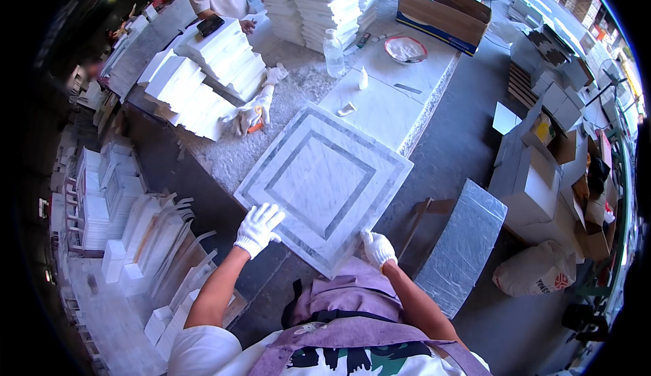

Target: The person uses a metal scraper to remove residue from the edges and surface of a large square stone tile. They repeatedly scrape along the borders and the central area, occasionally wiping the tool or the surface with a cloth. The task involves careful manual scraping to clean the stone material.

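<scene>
An open brown-and-blue cardboard box (pixel 444 13) sits at upper centre; a white printed sack (pixel 536 269) lies at lower right; brown cartons (pixel 566 147) stand at right.

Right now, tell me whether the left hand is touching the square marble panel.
Touching. The head view shows the gloved left hand lying flat on the square marble panel at its near-left edge, with no gap.
</scene>
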`<state>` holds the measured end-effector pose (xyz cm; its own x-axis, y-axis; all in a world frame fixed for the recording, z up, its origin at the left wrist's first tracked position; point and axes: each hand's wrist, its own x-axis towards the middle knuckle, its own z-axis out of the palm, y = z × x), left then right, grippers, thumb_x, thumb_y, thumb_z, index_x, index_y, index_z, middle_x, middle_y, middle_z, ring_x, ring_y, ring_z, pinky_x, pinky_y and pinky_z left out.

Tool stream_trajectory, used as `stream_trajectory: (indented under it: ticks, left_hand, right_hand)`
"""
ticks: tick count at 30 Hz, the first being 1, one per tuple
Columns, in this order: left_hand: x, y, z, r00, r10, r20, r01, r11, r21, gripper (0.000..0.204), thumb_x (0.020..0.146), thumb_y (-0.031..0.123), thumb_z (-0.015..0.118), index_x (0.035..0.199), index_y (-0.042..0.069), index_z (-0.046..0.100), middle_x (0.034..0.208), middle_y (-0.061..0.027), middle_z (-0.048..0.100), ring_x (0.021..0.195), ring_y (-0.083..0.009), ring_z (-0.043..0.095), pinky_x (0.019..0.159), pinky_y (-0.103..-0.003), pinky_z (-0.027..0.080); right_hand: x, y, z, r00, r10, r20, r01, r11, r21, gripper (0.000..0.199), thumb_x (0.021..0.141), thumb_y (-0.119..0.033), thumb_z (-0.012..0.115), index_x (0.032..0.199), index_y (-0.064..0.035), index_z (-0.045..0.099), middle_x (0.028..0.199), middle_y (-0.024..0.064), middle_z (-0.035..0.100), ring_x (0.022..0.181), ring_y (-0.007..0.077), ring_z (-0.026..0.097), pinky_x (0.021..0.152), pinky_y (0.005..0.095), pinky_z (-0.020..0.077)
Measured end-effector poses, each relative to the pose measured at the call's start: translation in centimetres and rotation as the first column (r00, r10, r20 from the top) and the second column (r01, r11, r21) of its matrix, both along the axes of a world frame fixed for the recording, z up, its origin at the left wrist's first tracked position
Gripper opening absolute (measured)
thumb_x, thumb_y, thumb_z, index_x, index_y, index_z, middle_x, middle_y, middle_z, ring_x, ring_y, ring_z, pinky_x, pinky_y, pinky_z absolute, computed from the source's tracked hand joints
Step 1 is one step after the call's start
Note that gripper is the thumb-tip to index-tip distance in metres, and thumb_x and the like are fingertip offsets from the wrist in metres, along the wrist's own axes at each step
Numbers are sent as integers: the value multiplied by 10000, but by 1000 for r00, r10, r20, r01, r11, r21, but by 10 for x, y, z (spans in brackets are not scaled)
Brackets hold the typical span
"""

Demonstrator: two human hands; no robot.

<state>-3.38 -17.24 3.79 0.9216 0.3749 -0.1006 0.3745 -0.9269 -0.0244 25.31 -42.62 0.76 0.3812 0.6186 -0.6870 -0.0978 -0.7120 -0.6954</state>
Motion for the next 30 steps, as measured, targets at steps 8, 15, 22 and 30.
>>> stream_trajectory:
  ticks: [8, 15, 22, 30]
  left_hand:
    - [20, 12, 3, 999, 45, -30, -44, 999, 7, 814, 675, 451, 800, 1412, 253, 518, 1485, -47, 463, 1382, -312, 411, 1115, -536, 365]
    - [71, 43, -4, 993, 112, -39, -113, 993, -37, 808, 719, 467, 771, 1446, 255, 490, 1527, -43, 429, 1406, -313, 386, 1146, -535, 326]
    - [77, 60, -19, 996, 86, -13, -86, 996, 0, 851, 687, 514, 775, 1453, 283, 486, 1537, -19, 421, 1421, -289, 370, 1165, -518, 302]
    - [79, 36, -11, 964, 251, 90, -237, 961, -145, 637, 745, 338, 781, 1344, 217, 600, 1469, -27, 507, 1389, -267, 428, 1167, -487, 315]
  right_hand:
    - [17, 22, -12, 980, 43, 192, -44, 999, 1, 564, 1018, -472, 459, 956, 31, 708, 680, 143, 669, 609, 221, 650, 575, 378, 494]
    - [77, 61, -41, 979, -2, 205, 14, 998, -56, 582, 993, -530, 477, 1063, 9, 686, 693, 100, 653, 567, 196, 627, 507, 345, 500]
    - [103, 82, 12, 999, 30, -33, -35, 988, -148, 581, 1006, -514, 473, 990, 27, 686, 669, 100, 673, 541, 206, 636, 504, 365, 511]
    - [136, 64, 31, 548, -90, 831, -97, 981, 170, 299, 885, -201, 670, 1158, -82, 696, 1137, 146, 691, 1049, 329, 662, 913, 396, 509]
